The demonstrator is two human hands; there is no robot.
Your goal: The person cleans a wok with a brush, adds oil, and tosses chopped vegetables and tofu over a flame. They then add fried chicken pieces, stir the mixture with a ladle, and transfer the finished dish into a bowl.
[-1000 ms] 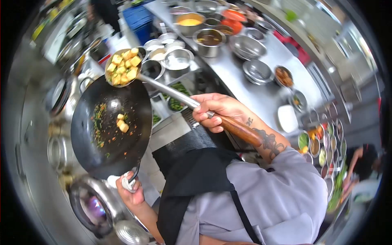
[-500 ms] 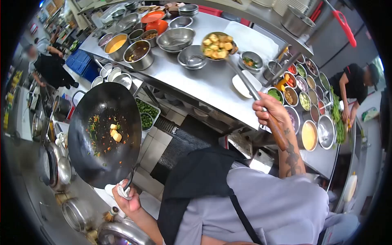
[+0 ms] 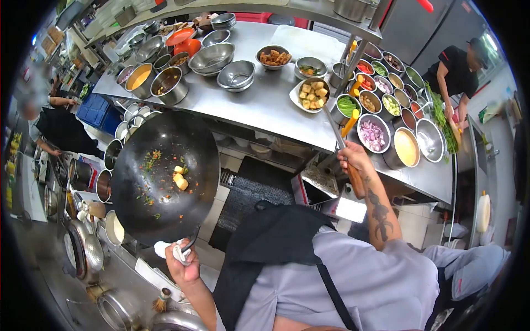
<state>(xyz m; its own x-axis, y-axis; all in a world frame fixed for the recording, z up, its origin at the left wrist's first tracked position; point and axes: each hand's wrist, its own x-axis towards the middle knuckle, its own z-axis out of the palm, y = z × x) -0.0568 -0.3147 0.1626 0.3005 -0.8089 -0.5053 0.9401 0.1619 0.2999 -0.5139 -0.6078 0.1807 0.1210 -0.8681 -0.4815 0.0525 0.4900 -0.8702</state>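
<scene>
My left hand [image 3: 185,268] is closed around the handle of a large black wok [image 3: 130,193], with a folded white cloth [image 3: 181,252] in the grip. The wok is tilted; two or so golden cubes [image 3: 180,181] and scattered herb and carrot bits cling to its inside. In my right hand [image 3: 356,157] is the wooden handle of a long ladle [image 3: 334,128]. Its bowl is heaped with browned golden cubes [image 3: 313,95] and overlaps a white dish [image 3: 295,99] on the steel counter.
Behind the ladle stand a bowl of fried pieces [image 3: 274,57] and a bowl with greens [image 3: 310,67]. Ingredient containers, including chopped red onion [image 3: 373,134], crowd the right. Steel bowls [image 3: 236,74] and sauce pots [image 3: 169,86] line the left. One co-worker [image 3: 458,71] works at right, another [image 3: 55,118] at left.
The filled ladle has moved from over the bowls at the back to over the white dish. The wok, still in my left hand, appears farther right as the view shifts.
</scene>
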